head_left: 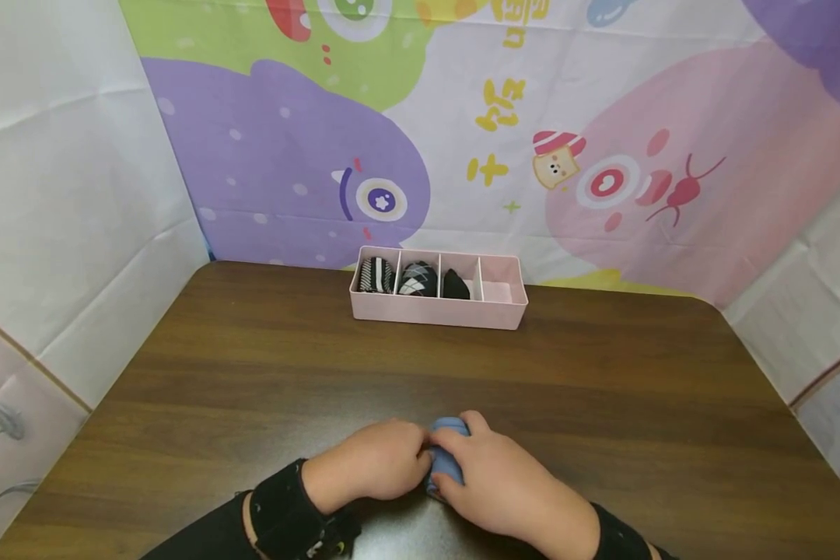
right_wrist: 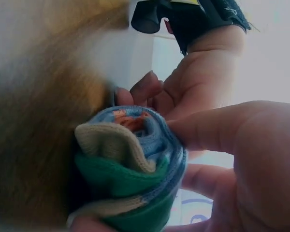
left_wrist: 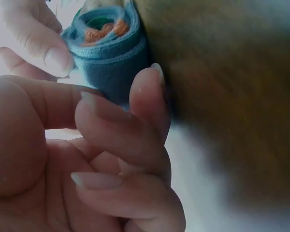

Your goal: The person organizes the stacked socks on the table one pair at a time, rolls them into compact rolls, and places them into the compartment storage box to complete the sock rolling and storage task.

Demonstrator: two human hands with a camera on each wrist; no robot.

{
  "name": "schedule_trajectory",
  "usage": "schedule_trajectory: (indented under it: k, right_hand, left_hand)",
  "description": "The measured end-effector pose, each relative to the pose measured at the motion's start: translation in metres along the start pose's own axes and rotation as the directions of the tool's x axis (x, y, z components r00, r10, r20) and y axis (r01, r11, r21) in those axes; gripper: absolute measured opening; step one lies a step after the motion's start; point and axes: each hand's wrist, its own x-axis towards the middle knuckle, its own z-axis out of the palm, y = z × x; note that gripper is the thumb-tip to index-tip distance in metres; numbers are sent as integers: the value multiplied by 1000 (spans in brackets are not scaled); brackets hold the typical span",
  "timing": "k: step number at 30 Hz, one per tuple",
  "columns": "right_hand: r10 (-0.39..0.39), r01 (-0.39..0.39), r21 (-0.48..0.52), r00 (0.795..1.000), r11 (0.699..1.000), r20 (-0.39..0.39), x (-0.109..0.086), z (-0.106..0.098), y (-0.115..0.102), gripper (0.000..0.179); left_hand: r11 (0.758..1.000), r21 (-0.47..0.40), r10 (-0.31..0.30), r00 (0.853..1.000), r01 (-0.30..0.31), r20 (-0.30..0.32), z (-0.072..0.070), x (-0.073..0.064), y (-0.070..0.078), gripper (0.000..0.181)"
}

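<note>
A rolled-up sock (head_left: pixel 448 464), mostly blue, sits low over the near middle of the table between both hands. Its spiral end shows orange inside in the left wrist view, while green and beige bands of the roll (right_wrist: pixel 121 179) face the right wrist camera. My right hand (head_left: pixel 497 474) grips the roll from the right, thumb on the near part and fingers over the far part. From the left, my left hand (head_left: pixel 381 460) pinches its side with thumb and index finger; the other fingers of this hand (left_wrist: pixel 121 140) are curled in.
A pink divided box (head_left: pixel 434 311) stands at the table's back edge. Inside are a striped rolled sock (head_left: pixel 376 275), an argyle one (head_left: pixel 418 280) and a black one (head_left: pixel 455 285), each in its own compartment. Behind the wooden table (head_left: pixel 266 365) hangs a cartoon-printed cloth (head_left: pixel 490 210).
</note>
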Motion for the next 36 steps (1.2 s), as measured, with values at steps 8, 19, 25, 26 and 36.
schedule_trajectory:
  k: [8,19,25,26,36]
  right_hand:
    - [14,-14,-2,998,1000,55,1,1,2,44]
    - [25,-30,75,997,997,74,4,3,7,42]
    - [22,-27,62,996,998,84,4,5,7,42]
    - [21,-26,60,996,998,88,5,5,6,42]
    - [13,-15,24,994,1000,105,7,2,7,44]
  left_hand:
    - [999,-38,-24,997,21,-69,-19,-4,-2,19]
    - [966,154,-152,935,209,-319,-88,26,-26,18]
    - [925,221,-153,835,310,-529,-126,56,-56,27]
    - [920,208,-171,819,331,-548,-129,61,-61,31]
    - [901,76,-317,768,427,-556,-141,101,-88,46]
